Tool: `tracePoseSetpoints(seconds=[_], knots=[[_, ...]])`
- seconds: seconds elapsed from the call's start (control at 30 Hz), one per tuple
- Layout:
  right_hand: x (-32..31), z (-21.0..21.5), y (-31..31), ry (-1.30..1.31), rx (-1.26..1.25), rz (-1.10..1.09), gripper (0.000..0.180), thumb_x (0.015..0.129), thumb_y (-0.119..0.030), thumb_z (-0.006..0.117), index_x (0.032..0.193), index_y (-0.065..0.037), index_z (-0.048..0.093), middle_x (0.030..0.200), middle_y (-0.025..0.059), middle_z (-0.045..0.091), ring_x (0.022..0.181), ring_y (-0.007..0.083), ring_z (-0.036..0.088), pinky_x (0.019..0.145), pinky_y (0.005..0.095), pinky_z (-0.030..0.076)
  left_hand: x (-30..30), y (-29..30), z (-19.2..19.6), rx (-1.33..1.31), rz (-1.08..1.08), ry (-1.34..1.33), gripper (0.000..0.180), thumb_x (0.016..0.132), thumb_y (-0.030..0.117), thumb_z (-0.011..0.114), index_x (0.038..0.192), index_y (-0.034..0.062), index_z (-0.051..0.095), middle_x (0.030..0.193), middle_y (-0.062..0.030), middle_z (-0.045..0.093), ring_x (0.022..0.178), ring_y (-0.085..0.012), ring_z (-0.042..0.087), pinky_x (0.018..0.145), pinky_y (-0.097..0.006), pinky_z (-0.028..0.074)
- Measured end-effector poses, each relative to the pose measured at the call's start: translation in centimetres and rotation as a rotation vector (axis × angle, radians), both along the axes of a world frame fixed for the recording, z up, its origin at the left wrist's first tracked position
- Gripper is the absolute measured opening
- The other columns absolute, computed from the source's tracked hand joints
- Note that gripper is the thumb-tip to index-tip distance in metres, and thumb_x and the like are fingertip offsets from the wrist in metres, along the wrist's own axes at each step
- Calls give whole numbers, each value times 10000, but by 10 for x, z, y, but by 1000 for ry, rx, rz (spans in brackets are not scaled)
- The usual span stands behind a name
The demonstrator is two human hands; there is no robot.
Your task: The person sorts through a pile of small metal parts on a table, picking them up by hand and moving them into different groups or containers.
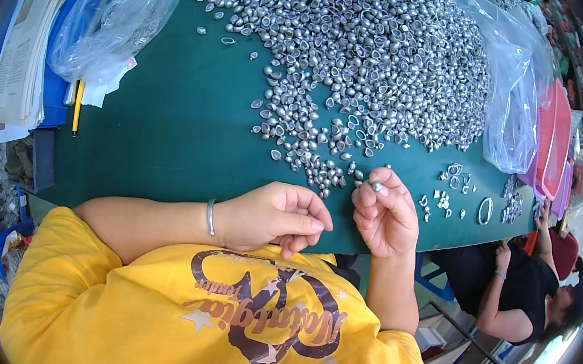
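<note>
A large heap of small silver-grey metal pieces (364,46), rounded and drop-like, some hollow, covers the far part of the green table (162,117). A narrower spill of them (308,162) reaches toward my hands. My right hand (386,218) is raised at the near edge, pinching one small rounded metal piece (376,187) between thumb and fingertips. To its left, my left hand (273,216) is curled in, thumb against the fingers; whatever lies inside is hidden. A silver bangle (211,217) circles my left wrist.
Right of my hands lie loose small metal bits (442,199), rings (455,175) and a larger oval ring (485,211). Clear plastic bags (513,99), a red basket (554,140), papers (29,51) and a yellow pencil (78,107) flank the table. Another person (519,294) sits at right.
</note>
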State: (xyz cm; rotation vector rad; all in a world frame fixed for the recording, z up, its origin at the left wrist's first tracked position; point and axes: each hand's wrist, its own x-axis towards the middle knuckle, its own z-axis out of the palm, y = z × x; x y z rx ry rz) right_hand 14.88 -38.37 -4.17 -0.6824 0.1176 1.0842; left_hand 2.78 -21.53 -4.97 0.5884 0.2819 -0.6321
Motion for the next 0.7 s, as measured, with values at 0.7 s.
tracePoseSetpoints(seconds=[0.7], knots=[[19,1,27,-1888,-948,-11,94,690,37,619,760,-5,574,734,112,562,650,275,536,585,324,433,5,2,-3,-137,166,-34,171,945,172,305,1042,62,393,1062,-240,535,918,-281,592,767,-328,491]])
